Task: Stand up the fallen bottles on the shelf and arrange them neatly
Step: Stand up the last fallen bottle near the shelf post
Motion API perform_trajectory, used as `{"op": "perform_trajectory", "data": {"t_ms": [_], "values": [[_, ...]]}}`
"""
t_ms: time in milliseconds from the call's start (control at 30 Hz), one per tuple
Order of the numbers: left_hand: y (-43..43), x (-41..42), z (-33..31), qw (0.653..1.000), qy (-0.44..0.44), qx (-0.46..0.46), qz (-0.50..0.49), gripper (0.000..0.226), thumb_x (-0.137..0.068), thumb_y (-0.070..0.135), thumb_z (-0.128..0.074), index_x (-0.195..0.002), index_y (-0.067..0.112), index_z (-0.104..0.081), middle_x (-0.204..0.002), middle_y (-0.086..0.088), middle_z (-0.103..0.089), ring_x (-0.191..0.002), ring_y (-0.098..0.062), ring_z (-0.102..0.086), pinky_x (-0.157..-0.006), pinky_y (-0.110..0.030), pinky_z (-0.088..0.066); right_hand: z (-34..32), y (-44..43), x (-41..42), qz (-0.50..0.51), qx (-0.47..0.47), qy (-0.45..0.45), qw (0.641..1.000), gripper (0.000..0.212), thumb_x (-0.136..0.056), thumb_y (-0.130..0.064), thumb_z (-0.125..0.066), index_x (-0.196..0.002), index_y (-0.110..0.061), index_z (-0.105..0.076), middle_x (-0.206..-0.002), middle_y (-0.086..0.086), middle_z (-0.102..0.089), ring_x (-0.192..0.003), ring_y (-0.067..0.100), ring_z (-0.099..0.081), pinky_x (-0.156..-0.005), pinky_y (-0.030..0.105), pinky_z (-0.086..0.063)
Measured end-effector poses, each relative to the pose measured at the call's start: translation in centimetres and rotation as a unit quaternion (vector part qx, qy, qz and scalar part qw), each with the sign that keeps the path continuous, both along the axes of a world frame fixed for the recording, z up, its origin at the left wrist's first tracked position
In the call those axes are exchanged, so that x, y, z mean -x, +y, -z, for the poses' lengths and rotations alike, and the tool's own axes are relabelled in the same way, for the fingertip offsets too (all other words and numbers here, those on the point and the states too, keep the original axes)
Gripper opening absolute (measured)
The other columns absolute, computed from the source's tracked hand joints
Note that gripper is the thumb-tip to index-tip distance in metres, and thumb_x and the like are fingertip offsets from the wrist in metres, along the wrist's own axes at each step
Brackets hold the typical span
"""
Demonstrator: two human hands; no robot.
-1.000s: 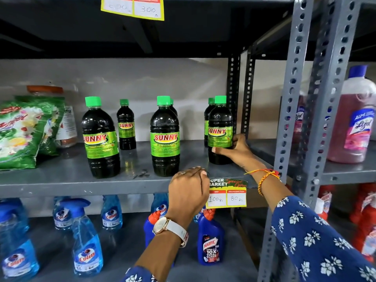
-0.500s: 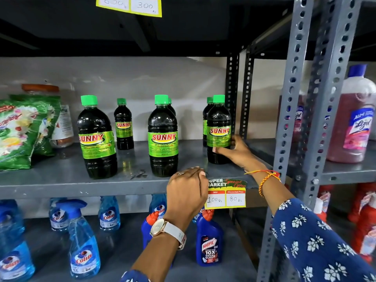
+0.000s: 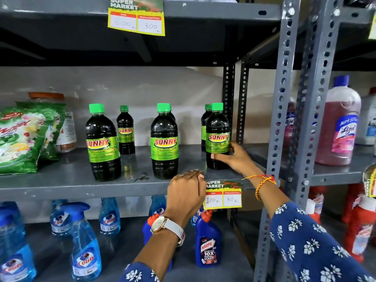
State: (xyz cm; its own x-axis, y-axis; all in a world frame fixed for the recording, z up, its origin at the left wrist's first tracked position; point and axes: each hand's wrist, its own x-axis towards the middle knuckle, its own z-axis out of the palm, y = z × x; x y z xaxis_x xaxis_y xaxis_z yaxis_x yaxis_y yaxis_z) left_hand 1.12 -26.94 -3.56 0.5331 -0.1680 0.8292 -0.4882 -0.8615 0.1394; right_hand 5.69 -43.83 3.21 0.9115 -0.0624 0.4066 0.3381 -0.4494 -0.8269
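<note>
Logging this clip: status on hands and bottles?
Right hand gripping right-front dark green-capped plastic bottle, upright. Left hand fisted on grey metal shelf edge. Nothing obstructing.

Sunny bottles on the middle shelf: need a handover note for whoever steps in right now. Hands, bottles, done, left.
Right hand: grip closed round the lower body of the rightmost front dark green-capped Sunny bottle, upright.
Left hand: fist resting on the grey metal shelf edge, holding nothing.
Bottles: six visible, three front, three behind, all upright; none lying down.
Left: the rightmost front bottle sits further back than the other two front ones; bring it level, then release.
</note>
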Motion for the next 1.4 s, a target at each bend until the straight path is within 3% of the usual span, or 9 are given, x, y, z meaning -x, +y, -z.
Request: {"op": "perform_trajectory", "data": {"t_ms": [233,633,800,933,1033,1133,1200,1300,1400], "values": [[-0.1,0.2,-0.1,1.000,-0.008,-0.003,-0.008,0.044,-0.089,0.029,-0.020,-0.073,0.016,-0.059,-0.069,0.000,-0.064,-0.057,-0.017,-0.054,-0.054,-0.025,-0.033,0.5,-0.5,2.8,0.002,0.010,-0.027,1.000,0.058,-0.072,-0.027,-0.078,-0.124,-0.018,-0.055,-0.108,-0.006,-0.060,-0.100,0.011,-0.056,-0.089,0.025,-0.041],[-0.2,0.2,-0.1,1.000,-0.007,0.012,0.000,0.046,-0.088,0.029,-0.021,-0.071,0.013,-0.060,-0.067,-0.003,-0.065,-0.055,-0.019,-0.054,-0.055,-0.026,-0.035,0.8,-0.5,3.9,0.026,0.031,-0.066,0.997,0.054,-0.072,-0.026,-0.078,-0.120,-0.013,-0.057,-0.102,-0.005,-0.059,-0.095,0.010,-0.055,-0.082,0.022,-0.038],[-0.2,0.4,-0.1,1.000,-0.008,0.008,-0.004,0.046,-0.088,0.030,-0.019,-0.072,0.014,-0.059,-0.066,-0.001,-0.063,-0.051,-0.012,-0.042,-0.053,-0.023,-0.031,0.9,-0.6,3.8,0.023,0.035,-0.059,0.997,0.056,-0.072,-0.030,-0.078,-0.121,-0.014,-0.055,-0.105,-0.005,-0.059,-0.096,0.009,-0.054,-0.082,0.023,-0.038],[0.0,1.0,-0.5,1.000,-0.002,0.004,0.027,0.040,-0.093,0.026,-0.026,-0.078,0.013,-0.061,-0.070,-0.004,-0.064,-0.056,-0.018,-0.053,-0.056,-0.028,-0.044,1.1,-0.3,3.5,0.030,0.005,-0.064,0.997,0.072,-0.070,-0.036,-0.077,-0.128,-0.013,-0.042,-0.119,-0.002,-0.058,-0.107,0.012,-0.054,-0.094,0.028,-0.042],[2.1,2.7,-1.2,0.993,-0.007,0.082,0.084,0.038,-0.097,0.024,-0.031,-0.107,0.008,-0.064,-0.097,-0.011,-0.070,-0.078,-0.022,-0.065,-0.068,-0.026,-0.050,1.8,0.5,4.3,0.056,-0.026,-0.145,0.987,0.099,-0.064,-0.057,-0.072,-0.140,-0.013,-0.025,-0.141,0.009,-0.043,-0.131,0.023,-0.041,-0.112,0.044,-0.033],[7.2,3.8,-2.8,0.967,-0.186,0.170,0.035,0.038,-0.096,0.020,-0.034,-0.115,0.002,-0.061,-0.094,-0.013,-0.069,-0.067,-0.013,-0.056,-0.062,-0.018,-0.041,1.9,3.3,6.9,0.082,0.043,-0.338,0.937,0.089,-0.069,-0.045,-0.070,-0.137,-0.005,-0.030,-0.136,0.017,-0.037,-0.129,0.032,-0.038,-0.110,0.044,-0.035],[11.7,3.3,-4.0,0.928,-0.256,0.264,-0.057,0.035,-0.097,0.017,-0.036,-0.119,0.000,-0.057,-0.107,-0.017,-0.065,-0.086,-0.013,-0.056,-0.074,-0.022,-0.041,1.1,6.6,7.7,0.024,0.021,-0.382,0.923,0.083,-0.070,-0.037,-0.074,-0.134,-0.003,-0.034,-0.129,0.011,-0.042,-0.123,0.027,-0.045,-0.107,0.037,-0.038],[17.7,1.2,-4.7,0.902,-0.116,0.388,-0.150,0.060,-0.096,0.039,-0.041,-0.138,-0.004,-0.034,-0.135,-0.026,-0.043,-0.122,-0.032,-0.042,-0.099,-0.038,-0.034,-0.5,11.1,6.7,-0.031,0.004,-0.259,0.965,0.097,-0.067,-0.042,-0.079,-0.141,-0.009,-0.026,-0.140,0.008,-0.038,-0.132,0.020,-0.037,-0.112,0.033,-0.032],[20.0,0.0,-3.9,0.931,0.070,0.312,-0.174,0.101,-0.078,0.070,-0.049,-0.141,-0.005,-0.023,-0.142,-0.028,-0.035,-0.128,-0.040,-0.037,-0.103,-0.047,-0.031,-0.5,13.1,4.4,-0.040,-0.015,-0.071,0.997,0.106,-0.060,-0.046,-0.082,-0.141,-0.007,-0.026,-0.137,0.005,-0.042,-0.128,0.018,-0.040,-0.101,0.027,-0.034]]}}
